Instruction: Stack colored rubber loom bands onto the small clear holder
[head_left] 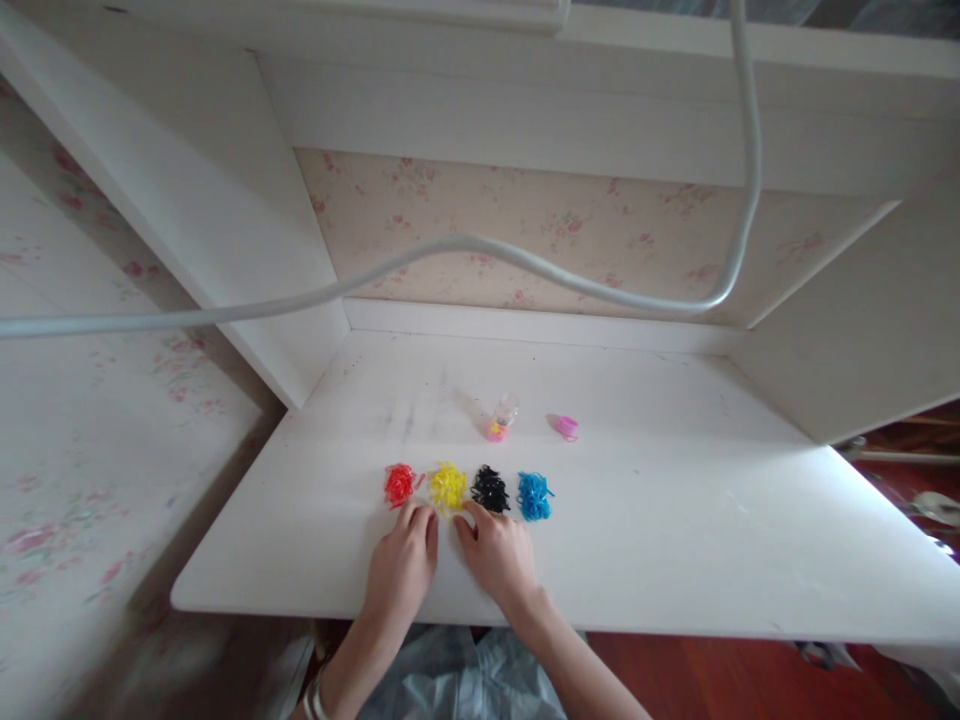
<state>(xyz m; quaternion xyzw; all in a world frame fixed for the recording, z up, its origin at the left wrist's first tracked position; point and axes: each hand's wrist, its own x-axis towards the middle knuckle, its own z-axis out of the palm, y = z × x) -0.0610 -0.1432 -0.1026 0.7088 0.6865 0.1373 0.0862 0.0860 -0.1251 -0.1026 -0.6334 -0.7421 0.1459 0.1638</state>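
Loosely curled by the near edge of the yellow rubber-band pile (pixel 448 485), the left hand (pixel 405 550) and right hand (pixel 499 553) hide whether they pinch anything; light, low fingertip strokes should best avoid mixing in the flanking red pile (pixel 399 485) and black pile (pixel 490 488).

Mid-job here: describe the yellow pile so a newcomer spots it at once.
Start at the white desk and look just past the left hand and right hand. In the row of four there, the yellow pile sits second from the left, between the red pile and the black pile. Of the four, it alone is yellow.
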